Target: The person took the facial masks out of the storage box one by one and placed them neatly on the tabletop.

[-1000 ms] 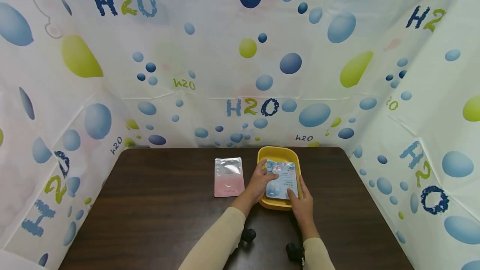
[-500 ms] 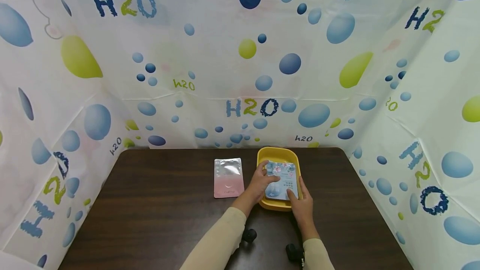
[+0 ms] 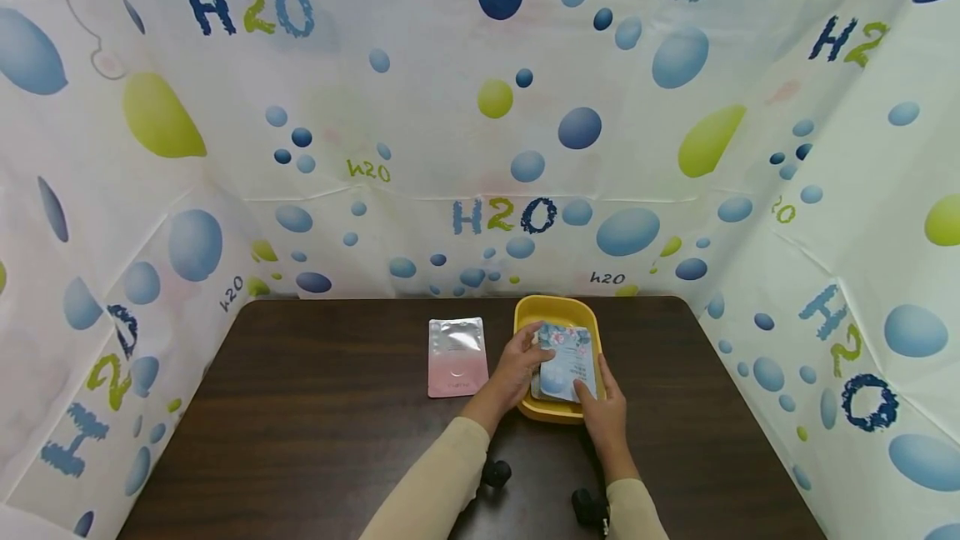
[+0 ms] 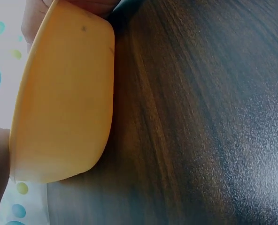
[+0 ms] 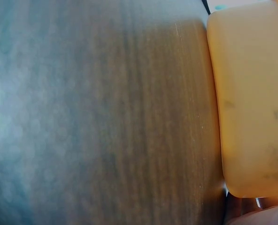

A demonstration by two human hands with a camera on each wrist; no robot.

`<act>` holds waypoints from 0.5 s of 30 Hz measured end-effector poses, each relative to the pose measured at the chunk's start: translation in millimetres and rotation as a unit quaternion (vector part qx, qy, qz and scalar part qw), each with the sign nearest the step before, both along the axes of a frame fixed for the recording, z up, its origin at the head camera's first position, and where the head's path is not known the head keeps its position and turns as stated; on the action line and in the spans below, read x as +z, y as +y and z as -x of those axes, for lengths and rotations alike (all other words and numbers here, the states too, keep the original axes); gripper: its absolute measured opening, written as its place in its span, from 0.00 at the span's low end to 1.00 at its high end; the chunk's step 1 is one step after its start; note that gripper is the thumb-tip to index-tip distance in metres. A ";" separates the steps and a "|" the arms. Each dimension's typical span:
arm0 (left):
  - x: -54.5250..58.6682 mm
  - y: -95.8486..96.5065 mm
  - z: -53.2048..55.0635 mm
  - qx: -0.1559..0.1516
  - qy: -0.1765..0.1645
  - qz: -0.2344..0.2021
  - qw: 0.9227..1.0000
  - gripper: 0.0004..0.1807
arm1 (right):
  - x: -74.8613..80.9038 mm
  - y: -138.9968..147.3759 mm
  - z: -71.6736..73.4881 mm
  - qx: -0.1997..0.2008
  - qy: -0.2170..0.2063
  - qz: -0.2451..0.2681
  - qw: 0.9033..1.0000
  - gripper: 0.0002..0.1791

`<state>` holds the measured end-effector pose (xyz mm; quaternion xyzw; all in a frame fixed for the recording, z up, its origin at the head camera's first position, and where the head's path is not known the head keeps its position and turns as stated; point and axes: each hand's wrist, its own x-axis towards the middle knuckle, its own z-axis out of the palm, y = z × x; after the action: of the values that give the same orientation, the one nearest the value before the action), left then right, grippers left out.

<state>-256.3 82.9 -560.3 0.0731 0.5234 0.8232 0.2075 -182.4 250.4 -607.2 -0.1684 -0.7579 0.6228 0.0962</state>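
A yellow tray [image 3: 556, 304] stands on the dark wooden table [image 3: 330, 423], right of centre. In it lies a blue flowered packet [image 3: 570, 362], tipped up on its left side, with what looks like another packet beneath it. My left hand [image 3: 516, 367] grips the packet's left edge with curled fingers. The near right corner of the packet is pinched by my right hand [image 3: 604, 403]. Both wrist views show only the tray's outer wall [image 4: 64, 98] [image 5: 251, 103] and the table [image 4: 200, 117] [image 5: 106, 117]; the fingers are hidden there.
A silver and pink packet [image 3: 457, 355] lies flat on the table just left of the tray. Curtains printed with bubbles and "H2O" [image 3: 504, 214] close in the table at the back and on both sides.
My left hand has lifted the blue packet's left edge, so the packet now looks narrower and tilted. My right hand has stayed at the near right corner.
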 end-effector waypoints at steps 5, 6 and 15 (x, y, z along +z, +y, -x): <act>-1.1 -2.5 0.1 -0.024 0.011 -0.002 1.000 0.34 | -0.9 -0.6 -1.5 0.006 0.004 0.001 1.000 0.42; -1.2 -2.9 -0.2 -0.029 0.015 0.003 0.999 0.33 | -1.0 -0.5 -1.7 0.007 0.004 -0.001 1.000 0.42; -2.0 -1.5 -1.3 -0.048 0.014 0.032 0.998 0.34 | 2.1 -1.1 -3.1 0.008 0.004 0.001 1.000 0.42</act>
<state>-255.0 81.4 -562.3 0.1034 0.5484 0.7938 0.2420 -179.3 249.3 -605.1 -0.1602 -0.7582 0.6249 0.0942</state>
